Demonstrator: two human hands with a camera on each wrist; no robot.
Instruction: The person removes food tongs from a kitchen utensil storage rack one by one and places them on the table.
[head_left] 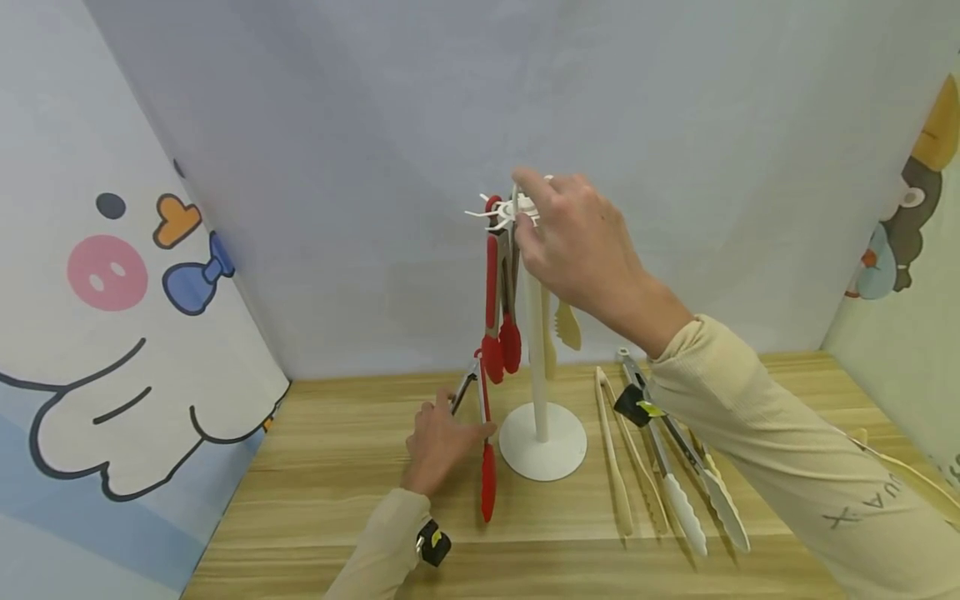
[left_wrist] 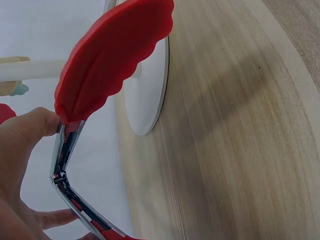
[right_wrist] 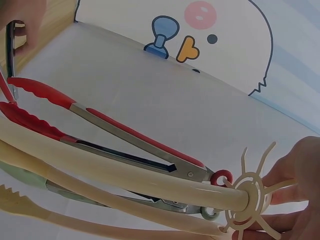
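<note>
Low over the table's left half, my left hand point(head_left: 438, 442) grips red-tipped metal tongs point(head_left: 488, 485), thumb on one arm and fingers on the other. The tongs are spread, as the left wrist view shows, with a scalloped red head point(left_wrist: 112, 62) pointing away from the palm. My right hand point(head_left: 581, 237) holds the top of a white stand point(head_left: 538, 358), its fingers round the hooked ring point(right_wrist: 246, 200). Another pair of red tongs point(right_wrist: 145, 135) hangs from a hook there. Beside it hang tongs with a green head point(right_wrist: 25, 176) and beige tongs point(head_left: 567, 327).
Right of the stand's round base point(head_left: 543, 458) lie wooden-coloured tongs point(head_left: 617, 475) and white-tipped metal tongs point(head_left: 684, 517). More beige utensils point(head_left: 918, 479) lie partly behind my right sleeve. A grey backdrop point(head_left: 375, 167) rises behind the wooden table point(head_left: 300, 500), with cartoon-printed panels at both sides.
</note>
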